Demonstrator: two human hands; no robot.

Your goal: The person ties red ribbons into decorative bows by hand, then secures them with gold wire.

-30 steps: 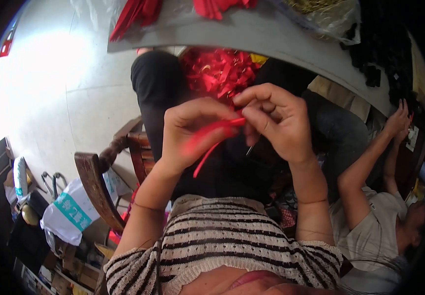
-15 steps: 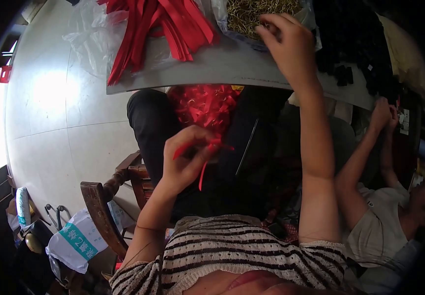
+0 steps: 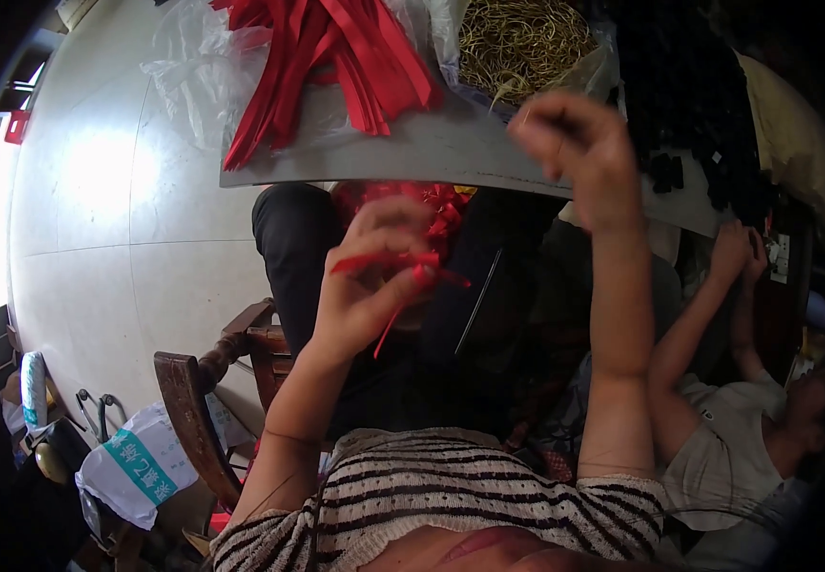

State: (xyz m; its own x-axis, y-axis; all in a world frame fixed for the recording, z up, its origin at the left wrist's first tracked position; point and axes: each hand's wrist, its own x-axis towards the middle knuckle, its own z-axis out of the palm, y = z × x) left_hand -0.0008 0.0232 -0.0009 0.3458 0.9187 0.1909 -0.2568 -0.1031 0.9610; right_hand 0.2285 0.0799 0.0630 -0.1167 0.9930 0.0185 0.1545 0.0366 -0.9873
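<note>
My left hand (image 3: 355,296) is above my lap, its thumb and a finger pinching a folded red ribbon (image 3: 384,262). Ribbon ends stick out to both sides and one tail hangs down. My right hand (image 3: 589,157), smeared by motion, is over the table's near edge with thumb and forefinger together. A thin gold cord seems to show at its fingertips. Just beyond it lies a pile of gold cords (image 3: 522,48) in a clear plastic bag. Long red ribbon strips (image 3: 336,57) lie in a bundle on the table, left of the cords.
The grey table (image 3: 336,162) ends just ahead of my knees. A heap of red ribbon pieces (image 3: 446,214) shows between my legs, below the table. Black pieces (image 3: 670,76) cover the table's right side. A co-worker's hands (image 3: 742,250) are at the right. A wooden chair (image 3: 184,400) stands at my left.
My right hand has drawn back from the gold cords toward me. My left hand has risen slightly and its outer fingers have spread, the red ribbon still in its pinch.
</note>
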